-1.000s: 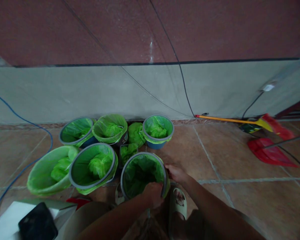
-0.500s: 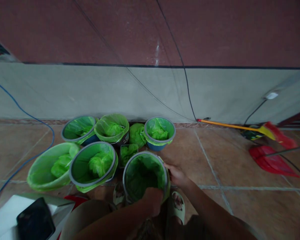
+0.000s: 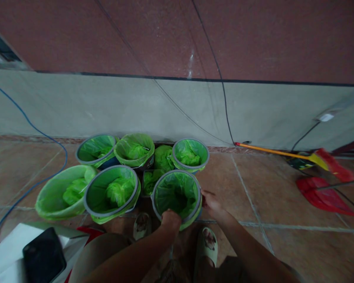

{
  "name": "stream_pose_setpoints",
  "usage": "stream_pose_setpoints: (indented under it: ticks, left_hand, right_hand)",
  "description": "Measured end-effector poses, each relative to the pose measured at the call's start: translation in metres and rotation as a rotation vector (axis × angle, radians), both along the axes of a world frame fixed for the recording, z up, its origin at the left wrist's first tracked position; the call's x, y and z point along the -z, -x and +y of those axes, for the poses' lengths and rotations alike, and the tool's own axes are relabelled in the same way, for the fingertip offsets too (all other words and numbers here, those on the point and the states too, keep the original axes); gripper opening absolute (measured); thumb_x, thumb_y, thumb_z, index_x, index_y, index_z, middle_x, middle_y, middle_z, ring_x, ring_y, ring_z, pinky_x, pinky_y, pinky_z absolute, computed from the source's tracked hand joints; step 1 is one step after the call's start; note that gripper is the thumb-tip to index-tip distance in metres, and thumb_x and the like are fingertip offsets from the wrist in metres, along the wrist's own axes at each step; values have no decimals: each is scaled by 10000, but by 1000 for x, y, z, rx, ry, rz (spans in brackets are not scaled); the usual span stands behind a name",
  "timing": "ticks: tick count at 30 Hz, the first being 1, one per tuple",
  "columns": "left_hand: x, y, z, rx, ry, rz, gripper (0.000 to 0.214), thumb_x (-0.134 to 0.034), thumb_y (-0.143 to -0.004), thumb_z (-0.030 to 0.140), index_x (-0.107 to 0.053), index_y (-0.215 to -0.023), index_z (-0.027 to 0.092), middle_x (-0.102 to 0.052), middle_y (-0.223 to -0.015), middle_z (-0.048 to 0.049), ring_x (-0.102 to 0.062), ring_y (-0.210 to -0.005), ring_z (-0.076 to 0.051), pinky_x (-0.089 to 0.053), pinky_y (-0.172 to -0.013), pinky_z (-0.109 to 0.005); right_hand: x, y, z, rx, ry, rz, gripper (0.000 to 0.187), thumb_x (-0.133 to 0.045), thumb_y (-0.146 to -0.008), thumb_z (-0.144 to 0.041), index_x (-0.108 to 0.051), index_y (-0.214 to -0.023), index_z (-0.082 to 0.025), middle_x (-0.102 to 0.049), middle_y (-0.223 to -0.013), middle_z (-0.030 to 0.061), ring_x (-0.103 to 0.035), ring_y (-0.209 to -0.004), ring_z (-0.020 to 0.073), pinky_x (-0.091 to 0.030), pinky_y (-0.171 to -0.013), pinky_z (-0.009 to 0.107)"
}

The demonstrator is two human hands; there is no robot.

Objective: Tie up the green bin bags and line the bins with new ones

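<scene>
A round bin (image 3: 177,192) with a grey rim ring and a green bag lining stands on the tiled floor in front of me. My left hand (image 3: 171,218) is closed on its near rim. My right hand (image 3: 211,203) grips the rim on the right side. The bin stands among several other green-lined bins (image 3: 112,190), close to the wall. My feet in pale slippers (image 3: 207,244) are just below it.
A red broom with a yellow handle (image 3: 283,152) and a red dustpan (image 3: 321,193) lie on the floor at the right. A blue cable (image 3: 29,125) curves along the left. A white box with a dark phone (image 3: 43,257) is at the lower left.
The bin in my hands has shifted away from me, toward the other bins and the wall. Both hands went with it, still on the rim. The camera tilted a little.
</scene>
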State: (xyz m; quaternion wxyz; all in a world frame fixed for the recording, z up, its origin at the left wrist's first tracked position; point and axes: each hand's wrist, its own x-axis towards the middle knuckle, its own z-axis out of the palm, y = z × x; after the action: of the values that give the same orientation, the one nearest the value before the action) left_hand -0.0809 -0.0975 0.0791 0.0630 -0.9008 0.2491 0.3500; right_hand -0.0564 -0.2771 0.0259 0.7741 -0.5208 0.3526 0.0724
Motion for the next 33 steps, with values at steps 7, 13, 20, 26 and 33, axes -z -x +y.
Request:
stream_pose_setpoints:
  ticks: [7,13,20,26,33]
  left_hand:
    - [-22,-30,11,-15,0,70,469,-795,-568,179,-699,-1021,105,-694,-1079,-186,-642,-1037,-352,-527,-846,-438]
    - [-32,-38,-5,-166,442,23,497,-566,-810,474,-582,-1208,176,-656,-1191,-112,-606,-1123,-260,-469,-943,-330]
    - [-25,-17,-13,-134,395,-26,288,-485,-853,333,-640,-1039,176,-696,-1060,-100,-645,-1028,-240,-478,-895,-315]
    - [-22,-8,-12,-17,383,50,306,-520,-797,331,-678,-1010,178,-711,-1055,-101,-663,-1004,-259,-504,-852,-311]
    - [-23,-7,-16,2,304,79,325,-519,-744,284,-696,-994,174,-716,-1046,-122,-674,-992,-287,-530,-820,-339]
  right_hand:
    - [-3,5,12,-90,-168,31,122,-644,-746,-292,-617,-699,-183,-612,-565,-16,-542,-510,116,-420,-514,235]
    - [-14,12,19,-221,-159,88,88,-560,-763,-169,-607,-688,-173,-633,-595,-2,-587,-553,124,-443,-550,238]
    - [-23,1,17,-130,-57,111,267,-584,-825,-406,-607,-681,-182,-621,-566,5,-558,-506,122,-434,-521,248]
    - [-15,-2,13,-69,-34,76,105,-710,-666,-234,-625,-665,-172,-593,-530,-32,-506,-478,111,-389,-486,244]
    - [-6,-1,10,-35,-13,109,180,-630,-745,-277,-579,-602,-180,-585,-489,-11,-524,-454,129,-413,-479,259]
